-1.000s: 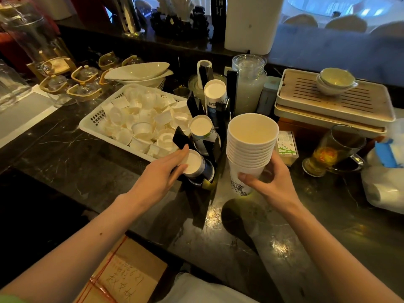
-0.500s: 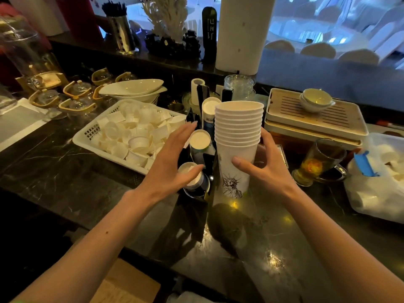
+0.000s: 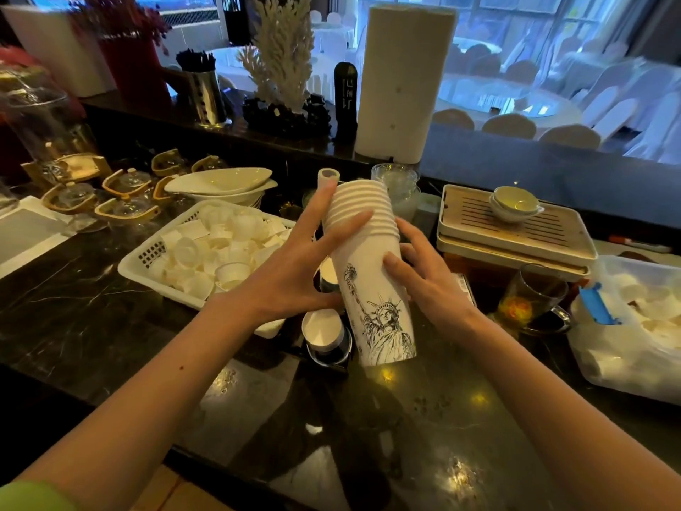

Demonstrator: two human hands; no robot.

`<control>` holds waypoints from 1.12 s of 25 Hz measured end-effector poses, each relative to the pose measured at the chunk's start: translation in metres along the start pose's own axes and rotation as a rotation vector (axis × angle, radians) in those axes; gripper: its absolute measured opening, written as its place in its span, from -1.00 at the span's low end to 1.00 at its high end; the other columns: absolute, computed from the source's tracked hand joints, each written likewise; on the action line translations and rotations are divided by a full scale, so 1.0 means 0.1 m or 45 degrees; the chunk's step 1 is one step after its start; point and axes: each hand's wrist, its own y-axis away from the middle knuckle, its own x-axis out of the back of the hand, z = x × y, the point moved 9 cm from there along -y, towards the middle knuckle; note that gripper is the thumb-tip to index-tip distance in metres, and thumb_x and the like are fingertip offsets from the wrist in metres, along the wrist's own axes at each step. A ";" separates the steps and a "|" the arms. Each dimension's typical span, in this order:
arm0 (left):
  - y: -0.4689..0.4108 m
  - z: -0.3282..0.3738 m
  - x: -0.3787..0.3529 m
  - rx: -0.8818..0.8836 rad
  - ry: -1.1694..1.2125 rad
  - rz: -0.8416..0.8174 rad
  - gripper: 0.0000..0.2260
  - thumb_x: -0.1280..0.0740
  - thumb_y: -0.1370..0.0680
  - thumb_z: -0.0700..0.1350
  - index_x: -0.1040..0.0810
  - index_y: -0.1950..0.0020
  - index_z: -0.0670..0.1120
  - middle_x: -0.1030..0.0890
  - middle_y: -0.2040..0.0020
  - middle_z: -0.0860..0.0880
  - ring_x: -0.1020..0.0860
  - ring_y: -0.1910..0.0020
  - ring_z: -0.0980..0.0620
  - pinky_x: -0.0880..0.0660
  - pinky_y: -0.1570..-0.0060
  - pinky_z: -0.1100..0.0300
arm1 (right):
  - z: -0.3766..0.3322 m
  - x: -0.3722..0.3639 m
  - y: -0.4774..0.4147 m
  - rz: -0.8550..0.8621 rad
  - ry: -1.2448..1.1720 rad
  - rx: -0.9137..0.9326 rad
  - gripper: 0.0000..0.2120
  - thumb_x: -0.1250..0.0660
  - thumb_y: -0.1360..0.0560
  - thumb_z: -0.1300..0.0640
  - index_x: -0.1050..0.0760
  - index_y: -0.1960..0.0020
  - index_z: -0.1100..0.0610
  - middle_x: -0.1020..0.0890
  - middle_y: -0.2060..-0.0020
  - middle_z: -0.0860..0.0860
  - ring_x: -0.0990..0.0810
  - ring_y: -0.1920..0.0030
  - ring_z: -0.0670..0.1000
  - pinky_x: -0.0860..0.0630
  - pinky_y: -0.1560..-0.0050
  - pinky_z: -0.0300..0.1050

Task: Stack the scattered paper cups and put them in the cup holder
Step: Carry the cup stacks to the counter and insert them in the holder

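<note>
A stack of white paper cups (image 3: 372, 274), the lowest printed with a Statue of Liberty drawing, is held tilted above the dark marble counter, rims leaning away from me. My left hand (image 3: 294, 267) grips its left side, fingers reaching over the rims. My right hand (image 3: 423, 278) grips the right side near the middle. Just below and left of the stack stands the black cup holder (image 3: 328, 344), with white cups lying in its slots; much of it is hidden behind my hands and the stack.
A white basket (image 3: 147, 252) of small white cups sits to the left. A wooden tea tray (image 3: 516, 230) with a bowl is at the right, a glass mug of tea (image 3: 530, 300) and a plastic bag of cups (image 3: 634, 326) beside it. Glass teapots stand far left.
The cup stack has been lifted and tipped away from me. My left hand left the cup holder and now grips the stack together with my right hand.
</note>
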 end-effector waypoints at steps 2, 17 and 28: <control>0.00 -0.11 -0.01 0.048 0.061 0.002 -0.13 -0.53 -0.34 0.14 -0.17 -0.55 0.10 0.11 -0.60 -0.11 0.09 -0.60 -0.06 -0.19 -0.48 -0.18 | 0.04 -0.06 -0.05 -0.010 -0.032 -0.026 -0.47 -0.19 -0.56 -0.16 -0.18 -0.50 -0.15 -0.53 -0.26 -0.01 -0.65 -0.09 -0.10 -0.63 0.12 -0.16; -0.06 -0.68 -0.01 0.606 0.883 0.117 -0.17 -0.43 -0.26 0.40 -0.30 -0.46 0.16 -0.56 -0.29 0.13 -0.56 -0.21 0.19 -0.54 0.00 0.36 | -0.03 -0.04 -0.60 -0.086 0.335 0.073 -0.34 -0.43 -0.49 -0.02 -0.22 -0.51 -0.12 -0.45 -0.40 -0.06 -0.40 -0.42 0.02 -0.43 -0.35 0.19; 0.16 -0.79 -0.16 0.645 0.818 0.157 -0.21 -0.38 -0.24 0.47 -0.36 -0.41 0.21 -0.51 -0.27 0.22 -0.49 -0.16 0.39 -0.53 -0.02 0.39 | 0.15 -0.14 -0.49 -0.055 0.341 0.088 -0.35 -0.44 -0.48 0.07 -0.25 -0.50 -0.07 -0.54 -0.29 -0.04 -0.48 -0.34 0.01 -0.52 -0.24 -0.05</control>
